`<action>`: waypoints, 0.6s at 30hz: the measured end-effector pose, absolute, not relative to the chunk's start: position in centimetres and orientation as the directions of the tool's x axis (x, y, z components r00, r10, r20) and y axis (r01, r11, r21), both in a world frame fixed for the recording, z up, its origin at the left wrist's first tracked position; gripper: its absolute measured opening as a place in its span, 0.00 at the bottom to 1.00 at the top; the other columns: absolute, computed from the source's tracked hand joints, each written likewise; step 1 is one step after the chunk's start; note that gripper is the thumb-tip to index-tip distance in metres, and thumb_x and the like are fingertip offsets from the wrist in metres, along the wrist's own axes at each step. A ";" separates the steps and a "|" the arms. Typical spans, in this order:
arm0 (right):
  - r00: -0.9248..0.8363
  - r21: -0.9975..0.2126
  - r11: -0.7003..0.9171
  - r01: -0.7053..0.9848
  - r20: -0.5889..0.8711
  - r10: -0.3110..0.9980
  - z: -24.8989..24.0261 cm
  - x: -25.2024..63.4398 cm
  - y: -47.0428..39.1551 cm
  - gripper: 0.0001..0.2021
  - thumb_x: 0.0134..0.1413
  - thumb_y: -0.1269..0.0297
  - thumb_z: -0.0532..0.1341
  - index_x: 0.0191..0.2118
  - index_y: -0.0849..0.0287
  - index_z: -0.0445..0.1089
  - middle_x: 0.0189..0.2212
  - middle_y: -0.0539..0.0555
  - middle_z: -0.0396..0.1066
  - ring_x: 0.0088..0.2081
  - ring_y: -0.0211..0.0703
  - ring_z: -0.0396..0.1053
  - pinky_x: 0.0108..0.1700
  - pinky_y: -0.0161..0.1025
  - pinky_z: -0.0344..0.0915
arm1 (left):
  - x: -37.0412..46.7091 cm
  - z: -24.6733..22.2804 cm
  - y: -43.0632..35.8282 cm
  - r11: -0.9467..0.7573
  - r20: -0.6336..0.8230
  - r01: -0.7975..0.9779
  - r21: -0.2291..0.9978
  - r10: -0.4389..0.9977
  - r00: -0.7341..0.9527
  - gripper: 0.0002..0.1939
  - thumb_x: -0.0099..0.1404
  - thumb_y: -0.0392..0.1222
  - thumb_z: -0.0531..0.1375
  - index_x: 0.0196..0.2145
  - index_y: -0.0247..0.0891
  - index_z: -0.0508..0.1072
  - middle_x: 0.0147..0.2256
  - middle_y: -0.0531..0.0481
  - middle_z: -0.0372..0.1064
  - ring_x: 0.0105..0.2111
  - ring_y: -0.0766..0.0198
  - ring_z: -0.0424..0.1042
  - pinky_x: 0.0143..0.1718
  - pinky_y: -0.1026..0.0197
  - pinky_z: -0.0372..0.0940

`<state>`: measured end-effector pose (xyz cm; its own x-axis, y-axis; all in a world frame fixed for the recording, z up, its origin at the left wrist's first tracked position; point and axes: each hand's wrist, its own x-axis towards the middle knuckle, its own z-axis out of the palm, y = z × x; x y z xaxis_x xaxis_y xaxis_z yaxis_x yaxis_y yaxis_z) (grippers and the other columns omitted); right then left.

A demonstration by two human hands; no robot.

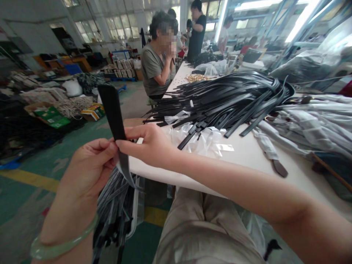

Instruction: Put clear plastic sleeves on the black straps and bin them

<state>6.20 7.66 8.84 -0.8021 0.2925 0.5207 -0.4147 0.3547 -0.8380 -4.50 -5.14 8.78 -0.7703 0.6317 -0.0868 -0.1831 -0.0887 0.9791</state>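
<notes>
A flat black strap (112,113), like a belt, stands upright between my hands, its broad end up and its lower part curving down to the right. My left hand (92,165) pinches it from the left side with thumb and fingers. From the right, my right hand (147,143) grips the same strap just above, thumb in front. On the white table (220,161) beyond lies a large heap of black straps (228,95). Below my hands, a bin (134,209) holds many more dark straps (114,209).
Clear plastic scraps (202,139) lie at the table's near side. Grey fabric bundles (302,117) with brown tips cover the right. Small gold pieces (196,78) sit farther back, near a seated co-worker (155,66). Boxes (93,111) and piles stand on the green floor to the left.
</notes>
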 end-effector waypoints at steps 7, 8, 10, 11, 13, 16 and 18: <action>-0.709 -0.865 0.349 -0.360 0.496 0.500 8.9 5.2 7.4 0.20 0.57 0.58 0.61 0.17 0.61 0.62 0.17 0.44 0.50 0.23 0.32 0.51 0.24 0.32 0.46 | -4.7 8.3 -5.6 -0.033 -0.110 -0.166 0.986 0.623 -0.775 0.17 0.34 0.33 0.75 0.19 0.35 0.70 0.15 0.58 0.68 0.15 0.73 0.63 0.16 0.72 0.60; -0.716 -0.861 0.373 -0.346 0.499 0.488 9.0 5.2 7.3 0.20 0.57 0.61 0.62 0.17 0.61 0.61 0.17 0.44 0.48 0.23 0.32 0.50 0.24 0.33 0.44 | -4.7 8.3 -5.6 -0.038 -0.105 -0.163 0.986 0.622 -0.776 0.17 0.34 0.33 0.76 0.19 0.35 0.70 0.15 0.58 0.69 0.15 0.73 0.64 0.16 0.72 0.60; -0.754 -0.838 0.441 -0.320 0.507 0.417 8.8 5.2 7.1 0.18 0.56 0.65 0.61 0.18 0.61 0.61 0.18 0.44 0.50 0.23 0.32 0.51 0.25 0.33 0.45 | -4.8 8.0 -5.6 -0.054 -0.090 -0.157 0.986 0.620 -0.779 0.17 0.35 0.35 0.76 0.19 0.35 0.71 0.16 0.58 0.70 0.16 0.72 0.65 0.18 0.72 0.62; -0.772 -0.822 0.480 -0.305 0.508 0.381 8.5 5.2 7.0 0.18 0.57 0.66 0.61 0.18 0.61 0.61 0.18 0.44 0.51 0.24 0.32 0.52 0.26 0.33 0.45 | -4.9 7.9 -5.6 -0.063 -0.084 -0.156 0.986 0.620 -0.780 0.17 0.36 0.35 0.76 0.20 0.35 0.71 0.17 0.57 0.70 0.17 0.72 0.65 0.19 0.71 0.62; -0.785 -0.785 0.553 -0.279 0.518 0.340 7.9 5.3 6.9 0.19 0.58 0.66 0.60 0.18 0.61 0.59 0.18 0.44 0.51 0.24 0.32 0.52 0.26 0.34 0.45 | -5.0 7.6 -5.5 -0.080 -0.073 -0.155 0.985 0.619 -0.782 0.16 0.37 0.35 0.76 0.20 0.35 0.72 0.17 0.57 0.70 0.17 0.72 0.65 0.19 0.72 0.62; -0.766 -0.717 0.643 -0.267 0.564 0.310 7.3 5.4 6.8 0.20 0.59 0.67 0.60 0.17 0.60 0.56 0.18 0.44 0.50 0.24 0.32 0.51 0.27 0.35 0.44 | -5.1 7.2 -5.5 -0.117 -0.046 -0.153 0.981 0.629 -0.776 0.17 0.37 0.37 0.77 0.19 0.35 0.72 0.17 0.57 0.69 0.17 0.73 0.65 0.19 0.73 0.61; -0.758 -0.687 0.679 -0.258 0.580 0.299 7.3 5.3 6.8 0.21 0.58 0.68 0.61 0.17 0.60 0.55 0.18 0.44 0.50 0.24 0.32 0.50 0.27 0.36 0.44 | -5.1 6.9 -5.7 -0.145 -0.020 -0.149 0.978 0.649 -0.761 0.19 0.37 0.40 0.78 0.21 0.35 0.72 0.18 0.59 0.69 0.17 0.74 0.64 0.20 0.74 0.61</action>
<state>5.31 6.77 7.32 -0.7580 0.2985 0.5799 -0.2585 0.6788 -0.6873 -5.13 -5.69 6.94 -0.7607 0.6489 -0.0196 -0.1489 -0.1449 0.9782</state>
